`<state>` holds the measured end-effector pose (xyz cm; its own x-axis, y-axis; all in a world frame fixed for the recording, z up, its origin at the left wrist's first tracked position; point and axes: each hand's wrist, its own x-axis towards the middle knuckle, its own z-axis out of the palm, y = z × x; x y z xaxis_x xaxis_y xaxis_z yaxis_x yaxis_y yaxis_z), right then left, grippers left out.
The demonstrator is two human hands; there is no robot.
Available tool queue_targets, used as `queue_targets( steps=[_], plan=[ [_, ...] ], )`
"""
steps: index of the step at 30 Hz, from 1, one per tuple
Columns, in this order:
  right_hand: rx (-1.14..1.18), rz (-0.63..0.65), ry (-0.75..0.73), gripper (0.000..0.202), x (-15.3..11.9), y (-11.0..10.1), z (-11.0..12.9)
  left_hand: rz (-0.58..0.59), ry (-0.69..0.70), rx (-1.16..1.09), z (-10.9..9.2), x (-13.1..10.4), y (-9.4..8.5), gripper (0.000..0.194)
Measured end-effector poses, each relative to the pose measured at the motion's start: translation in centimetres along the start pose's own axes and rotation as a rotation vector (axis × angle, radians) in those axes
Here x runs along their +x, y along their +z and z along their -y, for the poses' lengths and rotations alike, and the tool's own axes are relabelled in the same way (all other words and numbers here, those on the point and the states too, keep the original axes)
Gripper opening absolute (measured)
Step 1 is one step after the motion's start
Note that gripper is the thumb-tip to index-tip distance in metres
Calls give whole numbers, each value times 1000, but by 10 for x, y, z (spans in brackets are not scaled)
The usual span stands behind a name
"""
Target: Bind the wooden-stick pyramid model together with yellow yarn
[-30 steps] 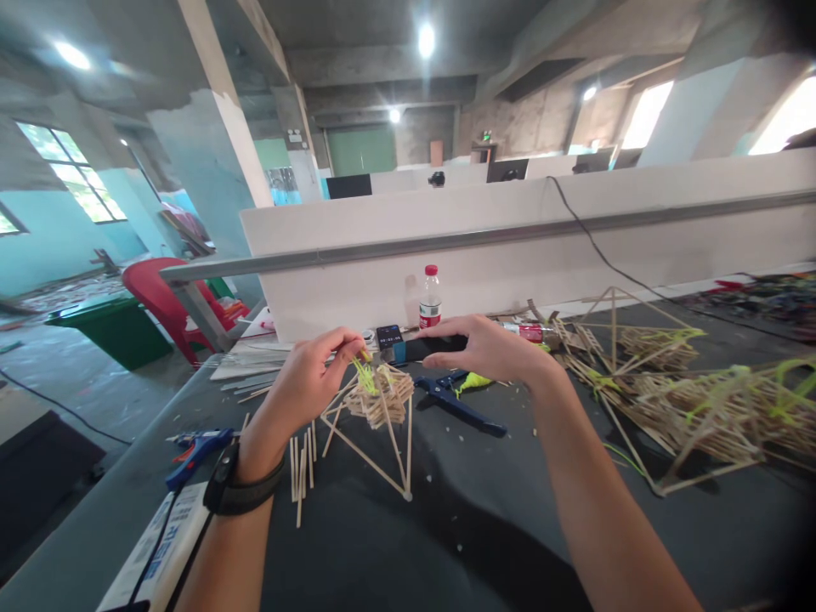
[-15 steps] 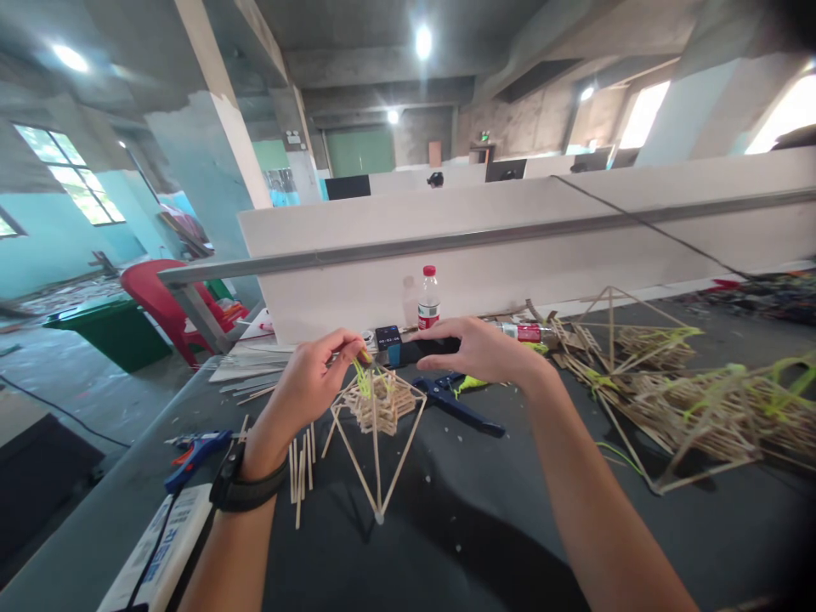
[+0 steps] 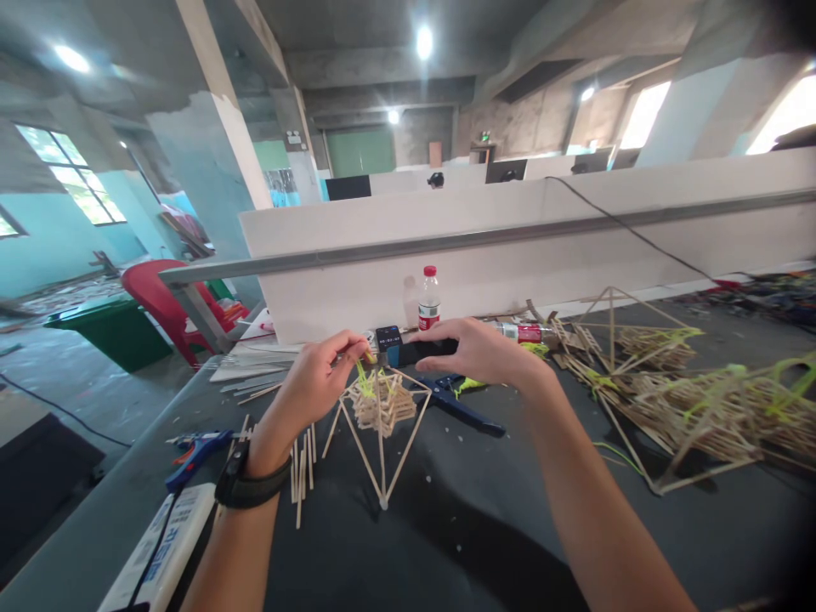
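My left hand is closed in a pinch on bright yellow-green string above the stick frame. My right hand grips a dark tool with a blue band, between thumb below and fingers above. The tool's front end reaches close to my left fingertips; whether it touches the string I cannot tell. Below both hands stands a pointed frame of thin wooden sticks, its tip resting low on the table. Inside its upper part is a layered stack of short sticks.
Blue pliers lie beyond the frame, near a timer and a red-capped bottle. Loose sticks, a glue gun and a white power strip lie left. Stick structures fill the right.
The stick frame and its stack have shifted slightly right and up. My left fingers have moved a little right, and the dark tool's front end has shifted slightly right.
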<state>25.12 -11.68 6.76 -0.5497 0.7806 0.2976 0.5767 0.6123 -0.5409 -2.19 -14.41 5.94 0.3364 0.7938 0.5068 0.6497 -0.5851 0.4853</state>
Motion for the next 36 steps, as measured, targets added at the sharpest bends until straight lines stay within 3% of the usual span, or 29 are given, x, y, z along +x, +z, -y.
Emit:
queue_targets(
  steps=[4,10,36],
  plan=[
    [19,-27,23,43,-2,-2,-2,-46,-23,-2,3,0,-2,31],
    [-14,1,-1,44,1,1,-2,32,-13,0,2,1,1,29],
    [63,42,42,46,6,6,-9,-4,22,93,3,0,-1,25]
  ],
)
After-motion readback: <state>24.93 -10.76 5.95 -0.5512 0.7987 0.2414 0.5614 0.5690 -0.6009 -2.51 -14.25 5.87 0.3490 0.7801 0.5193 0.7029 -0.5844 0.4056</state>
